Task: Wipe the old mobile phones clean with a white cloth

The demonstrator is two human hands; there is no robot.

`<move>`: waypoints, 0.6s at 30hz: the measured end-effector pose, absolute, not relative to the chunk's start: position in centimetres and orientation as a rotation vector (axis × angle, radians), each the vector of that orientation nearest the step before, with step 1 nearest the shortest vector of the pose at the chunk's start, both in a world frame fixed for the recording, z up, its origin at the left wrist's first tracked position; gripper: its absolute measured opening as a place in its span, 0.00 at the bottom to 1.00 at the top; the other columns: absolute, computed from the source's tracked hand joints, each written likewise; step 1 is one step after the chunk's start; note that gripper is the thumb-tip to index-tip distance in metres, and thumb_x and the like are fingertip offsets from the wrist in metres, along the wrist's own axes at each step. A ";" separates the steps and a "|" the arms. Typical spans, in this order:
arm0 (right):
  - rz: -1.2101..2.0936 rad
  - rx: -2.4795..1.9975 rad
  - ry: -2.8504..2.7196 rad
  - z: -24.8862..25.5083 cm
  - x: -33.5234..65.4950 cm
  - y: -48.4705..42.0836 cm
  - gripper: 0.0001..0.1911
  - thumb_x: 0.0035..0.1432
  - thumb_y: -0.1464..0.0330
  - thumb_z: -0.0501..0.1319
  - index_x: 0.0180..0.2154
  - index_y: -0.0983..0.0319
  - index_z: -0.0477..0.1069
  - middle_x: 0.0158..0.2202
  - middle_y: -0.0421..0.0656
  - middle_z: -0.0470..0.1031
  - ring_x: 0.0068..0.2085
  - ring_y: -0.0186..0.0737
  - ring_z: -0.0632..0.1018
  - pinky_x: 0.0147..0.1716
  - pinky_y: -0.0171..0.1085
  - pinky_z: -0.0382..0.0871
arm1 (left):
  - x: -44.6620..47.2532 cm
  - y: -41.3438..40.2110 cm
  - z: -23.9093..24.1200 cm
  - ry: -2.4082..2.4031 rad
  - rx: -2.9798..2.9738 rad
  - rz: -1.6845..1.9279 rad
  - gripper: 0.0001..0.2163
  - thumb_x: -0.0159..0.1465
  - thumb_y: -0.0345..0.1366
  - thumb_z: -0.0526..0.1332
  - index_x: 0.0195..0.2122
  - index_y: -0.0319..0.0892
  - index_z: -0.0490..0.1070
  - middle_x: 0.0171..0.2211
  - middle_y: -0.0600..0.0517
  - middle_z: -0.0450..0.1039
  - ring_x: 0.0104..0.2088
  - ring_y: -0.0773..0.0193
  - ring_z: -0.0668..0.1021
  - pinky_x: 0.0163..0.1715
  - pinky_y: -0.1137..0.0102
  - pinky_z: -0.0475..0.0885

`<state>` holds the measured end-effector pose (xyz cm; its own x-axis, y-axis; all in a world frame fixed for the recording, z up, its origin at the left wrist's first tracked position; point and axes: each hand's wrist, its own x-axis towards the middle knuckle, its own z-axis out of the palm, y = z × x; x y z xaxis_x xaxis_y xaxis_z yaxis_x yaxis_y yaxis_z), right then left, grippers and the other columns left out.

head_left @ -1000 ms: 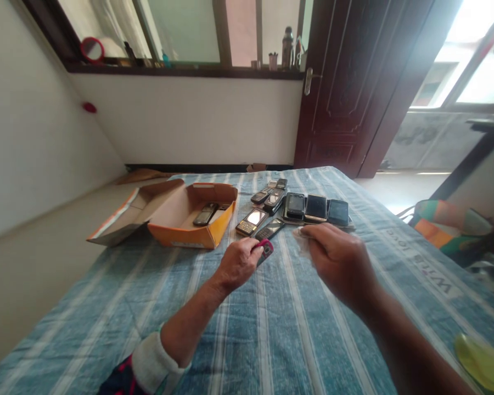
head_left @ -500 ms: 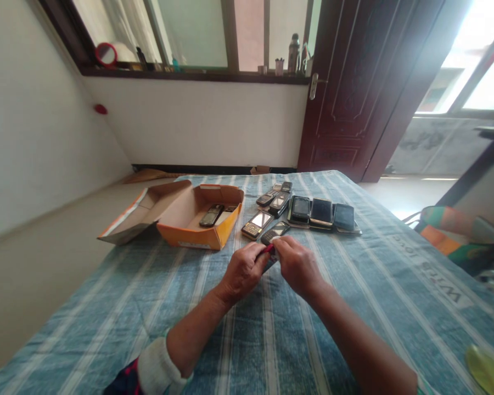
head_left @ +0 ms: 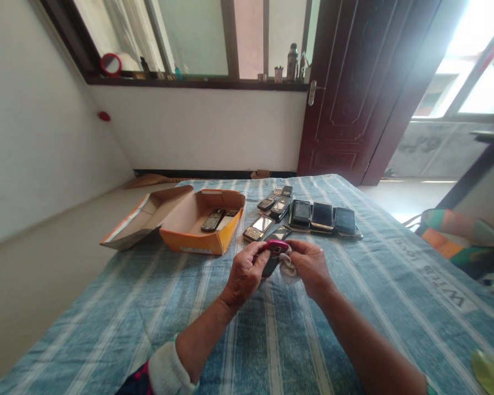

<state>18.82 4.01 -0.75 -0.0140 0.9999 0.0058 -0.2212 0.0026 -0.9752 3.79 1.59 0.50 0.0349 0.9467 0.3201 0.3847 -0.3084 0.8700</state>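
Note:
Between my hands is a small mobile phone with a pink-red edge and a dark body, tilted above the striped cloth. My left hand grips it from the left side, thumb on its face. A crumpled whitish cloth is pinched in my right hand, against the phone's right side. Just beyond my fingers lie a dark phone, partly hidden, and a gold-trimmed keypad phone. Farther back rests a group of older phones.
An open orange cardboard box with phones inside stands at left, its lid flap folded out. Stacked smartphones lie at right on the blue striped tablecloth. Something yellow-green sits at the right edge.
The phone has turned so its pink end and face show. My right hand has shifted slightly right, and the cloth now hangs in view beside the phone. The camera view has tilted slightly.

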 end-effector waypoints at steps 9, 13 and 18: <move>0.946 -1.085 -1.204 -1.3 18.6 4.1 0.13 0.46 0.67 0.60 0.34 0.62 0.80 0.32 0.42 0.81 0.35 0.42 0.79 0.36 0.37 0.71 | 2.9 1.8 0.5 1.308 1.888 1.243 0.12 0.64 0.36 0.56 0.45 0.38 0.75 0.40 0.47 0.77 0.41 0.60 0.78 0.43 0.68 0.71; 0.821 -1.041 -1.338 -1.2 18.0 3.6 0.13 0.49 0.69 0.59 0.36 0.61 0.79 0.33 0.42 0.81 0.35 0.42 0.79 0.38 0.38 0.72 | 2.1 1.5 1.4 1.348 1.940 1.239 0.11 0.63 0.36 0.57 0.42 0.38 0.75 0.38 0.48 0.78 0.38 0.60 0.78 0.41 0.69 0.72; 0.572 -0.977 -1.545 -1.3 17.2 3.1 0.13 0.54 0.72 0.55 0.37 0.61 0.78 0.34 0.44 0.79 0.35 0.39 0.78 0.37 0.35 0.71 | 1.0 1.2 2.3 1.400 2.003 1.224 0.10 0.63 0.38 0.58 0.39 0.38 0.75 0.36 0.48 0.78 0.38 0.60 0.78 0.41 0.69 0.71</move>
<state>17.25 3.15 -1.28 0.0103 0.8316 0.5553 0.2698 0.5324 -0.8024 1.00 1.15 2.27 0.1119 0.8977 0.4261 0.5420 -0.4145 0.7310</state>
